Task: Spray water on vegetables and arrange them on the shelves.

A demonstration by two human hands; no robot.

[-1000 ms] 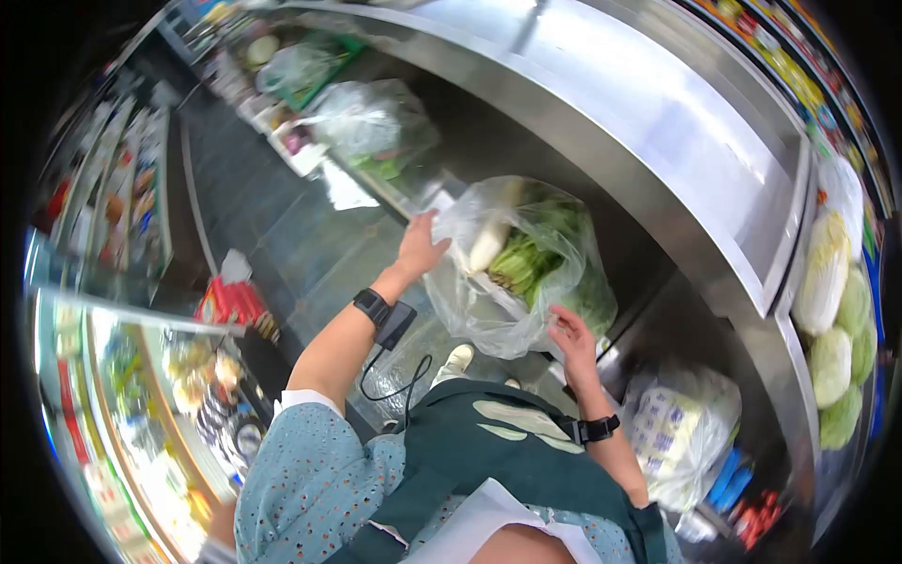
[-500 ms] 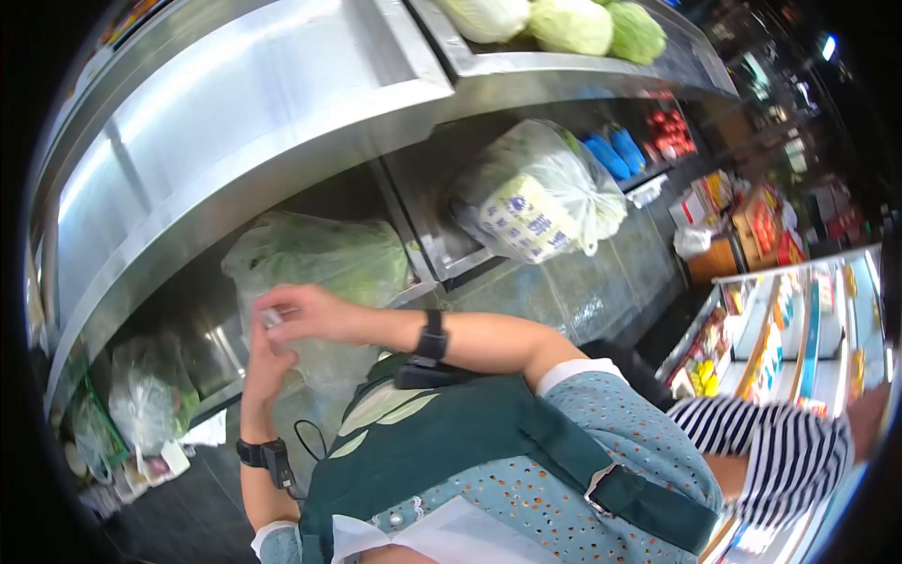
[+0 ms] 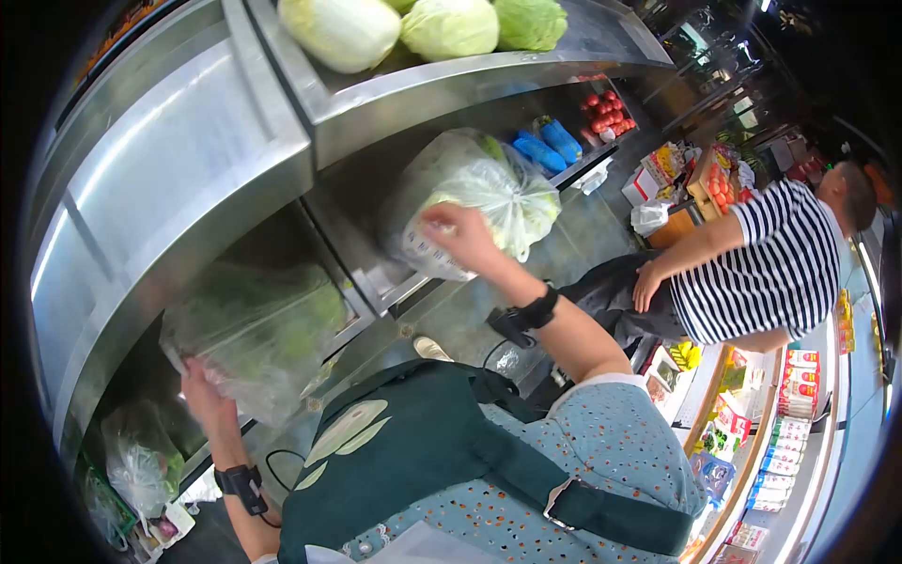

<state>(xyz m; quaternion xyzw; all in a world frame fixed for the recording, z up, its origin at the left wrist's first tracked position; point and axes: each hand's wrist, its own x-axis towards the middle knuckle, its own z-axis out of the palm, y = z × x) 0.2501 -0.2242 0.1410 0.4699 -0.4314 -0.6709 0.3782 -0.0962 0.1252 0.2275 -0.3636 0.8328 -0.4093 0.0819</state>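
Observation:
My left hand [image 3: 207,397] is closed on the near edge of a clear plastic bag [image 3: 272,324] with leafy green vegetables inside, on the lower shelf. My right hand [image 3: 460,235] is raised, fingers curled in a pinch; what they hold, if anything, I cannot tell. It overlaps a second knotted plastic bag [image 3: 521,202] of pale green vegetables with a printed label, partly hidden behind the hand. Both wrists wear black straps with small boxes.
Above runs a steel counter edge [image 3: 188,211], with several cabbages [image 3: 451,28] on top. Blue packages [image 3: 550,143] and red produce [image 3: 609,113] lie farther along the lower shelf. A person in a striped shirt [image 3: 752,263] stands at right beside lit shelves of packaged goods [image 3: 785,451].
My hands, close together earlier, have parted: the right moved right and up, the left down onto the bag's edge. The view has shifted, and the person in stripes shows more fully.

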